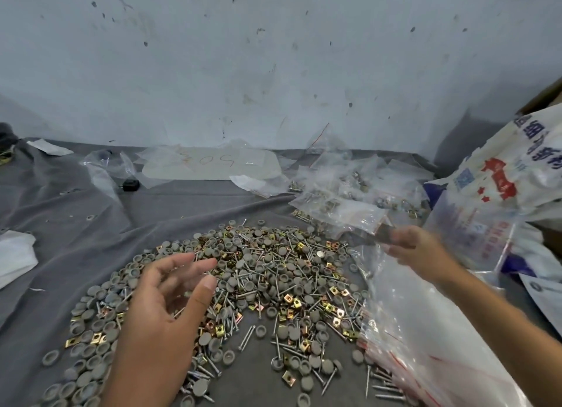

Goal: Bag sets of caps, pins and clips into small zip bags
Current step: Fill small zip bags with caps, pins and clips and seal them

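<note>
Left hand nearest the lens, palm turned inward, fingers loosely spread and slightly bent, thumb apart, holding nothing, hovering over the left part of the heap. Heap of grey caps, steel pins and brass-coloured clips mixed together, spread in a broad arc on the grey cloth covering the counter. Right hand further back and to the right, motion-blurred, fingers curled and pinching the edge of a clear plastic bag; contents of that bag not discernible. Stack of empty small zip bags with red seal lines lying along the right edge of the heap, beneath the right forearm, partly covering pins. Pile of filled zip bags behind the heap, toward the right rear, holding small metal parts. Large printed woven sack with red and blue markings at far right. Flat clear sheet bearing handwritten figures near the rear wall, with loose crumpled clear bags to its left and a small black object beside them. White paper at the left edge.
</note>
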The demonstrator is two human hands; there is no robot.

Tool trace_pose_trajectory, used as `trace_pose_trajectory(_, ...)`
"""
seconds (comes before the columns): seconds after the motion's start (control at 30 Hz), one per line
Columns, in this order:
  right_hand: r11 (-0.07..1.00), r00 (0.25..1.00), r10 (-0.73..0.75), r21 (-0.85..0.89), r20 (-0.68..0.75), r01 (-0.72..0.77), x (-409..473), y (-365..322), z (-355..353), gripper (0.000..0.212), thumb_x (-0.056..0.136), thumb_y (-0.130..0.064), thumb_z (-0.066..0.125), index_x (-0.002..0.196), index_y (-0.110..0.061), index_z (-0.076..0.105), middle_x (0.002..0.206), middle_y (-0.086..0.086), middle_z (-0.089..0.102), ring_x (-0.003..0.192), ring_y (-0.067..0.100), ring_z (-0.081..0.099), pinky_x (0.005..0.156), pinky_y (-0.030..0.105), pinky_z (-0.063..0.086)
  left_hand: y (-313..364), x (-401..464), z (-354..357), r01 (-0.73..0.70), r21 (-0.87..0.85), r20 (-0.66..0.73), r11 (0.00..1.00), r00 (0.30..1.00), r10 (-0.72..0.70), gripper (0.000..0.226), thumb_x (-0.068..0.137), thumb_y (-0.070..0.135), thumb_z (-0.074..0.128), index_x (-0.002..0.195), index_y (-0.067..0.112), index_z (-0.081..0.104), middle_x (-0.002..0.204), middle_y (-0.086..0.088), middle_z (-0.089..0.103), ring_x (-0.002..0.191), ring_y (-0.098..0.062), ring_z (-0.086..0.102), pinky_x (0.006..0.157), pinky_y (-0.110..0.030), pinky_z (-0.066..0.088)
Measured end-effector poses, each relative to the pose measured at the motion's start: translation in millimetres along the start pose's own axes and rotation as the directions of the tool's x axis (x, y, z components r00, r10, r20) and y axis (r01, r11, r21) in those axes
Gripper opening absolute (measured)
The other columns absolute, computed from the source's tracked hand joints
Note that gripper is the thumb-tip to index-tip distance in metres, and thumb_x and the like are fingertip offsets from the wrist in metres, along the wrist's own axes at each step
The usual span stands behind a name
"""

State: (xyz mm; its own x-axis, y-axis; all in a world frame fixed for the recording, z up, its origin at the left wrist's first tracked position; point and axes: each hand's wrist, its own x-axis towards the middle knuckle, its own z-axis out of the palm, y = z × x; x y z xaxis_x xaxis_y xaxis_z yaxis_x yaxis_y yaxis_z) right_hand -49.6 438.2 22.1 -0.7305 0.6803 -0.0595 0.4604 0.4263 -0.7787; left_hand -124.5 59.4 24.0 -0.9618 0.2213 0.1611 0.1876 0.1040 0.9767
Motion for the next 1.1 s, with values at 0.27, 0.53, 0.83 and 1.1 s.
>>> trace_pose_trajectory(0.27,0.896,0.985,-0.171,-0.422,-0.035,0.141,-85,67,-7,0.040,0.081,0.000,0.080,0.083,-0.037,0.066,0.092,-0.015,0.072,0.089,0.006,0.069,0.075,0.003,0.043,-3,-4,2,-0.040,0.060,-0.004,0.997,0.999,0.041,0.037,0.080,0.043,0.063,0.114,0.033,0.055,0.106,0.020,0.073,0.098,0.003,0.067,0.088,-0.032,0.049)
trace_pose_trajectory(0.53,0.751,0.998,0.061,-0.660,0.022,-0.032,-108,65,-34,0.071,0.073,-0.065,0.078,0.132,-0.039,0.050,0.130,-0.016,0.059,0.120,0.012,0.059,0.098,0.032,0.046,-9,-2,-1,-0.049,0.113,0.012,0.992,0.999,0.048,0.035,0.082,0.043,0.062,0.115,0.034,0.055,0.106,0.021,0.072,0.097,0.002,0.067,0.089,-0.039,0.052)
trace_pose_trajectory(0.83,0.853,0.973,-0.105,-0.522,-0.206,-0.018,-107,95,-49,0.031,0.084,-0.082,0.042,0.087,-0.059,0.062,0.084,-0.027,0.067,0.078,0.000,0.064,0.068,0.035,0.055,-22,-11,12,-0.142,0.413,0.256,0.900,0.966,0.035,0.015,0.092,0.047,0.058,0.106,0.047,0.054,0.103,0.032,0.061,0.099,0.018,0.054,0.081,-0.015,0.044)
trace_pose_trajectory(1.1,0.943,0.925,-0.332,-0.024,-0.184,0.333,-104,-19,-11,0.044,0.092,-0.076,0.048,0.116,-0.047,0.072,0.114,-0.020,0.072,0.102,0.005,0.066,0.078,0.020,0.054,-25,-10,21,-0.147,0.364,0.346,0.920,0.938,0.013,0.018,0.096,0.041,0.059,0.113,0.035,0.061,0.102,0.024,0.064,0.096,0.013,0.057,0.075,-0.007,0.045)
